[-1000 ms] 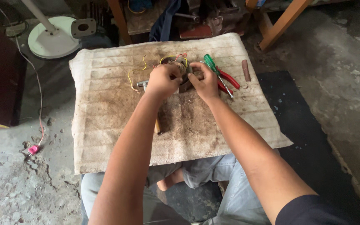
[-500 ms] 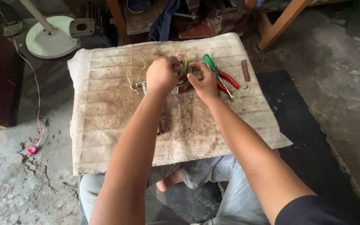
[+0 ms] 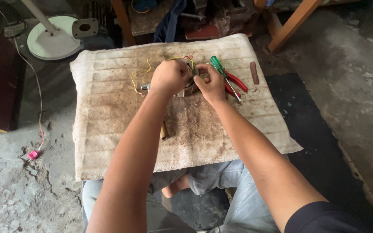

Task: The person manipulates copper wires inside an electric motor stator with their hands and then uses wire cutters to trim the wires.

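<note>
Beige ribbed matting (image 3: 109, 112), stained brown in the middle, covers the tabletop where both hands work. The left hand (image 3: 170, 77) is curled into a closed grip over a small round metal part (image 3: 190, 83), which sits near the far middle of the mat and is mostly hidden beneath the fingers. The right hand (image 3: 212, 83) pinches the same part from the other side, fingertips pressed together against its edge. Thin yellow wires (image 3: 138, 74) loop out from the part to the left. Just right of the right hand lie a green-handled screwdriver (image 3: 219, 68) and red-handled pliers (image 3: 236, 82), touching each other. A small brown bar (image 3: 254, 72) lies further right, apart from them.
</note>
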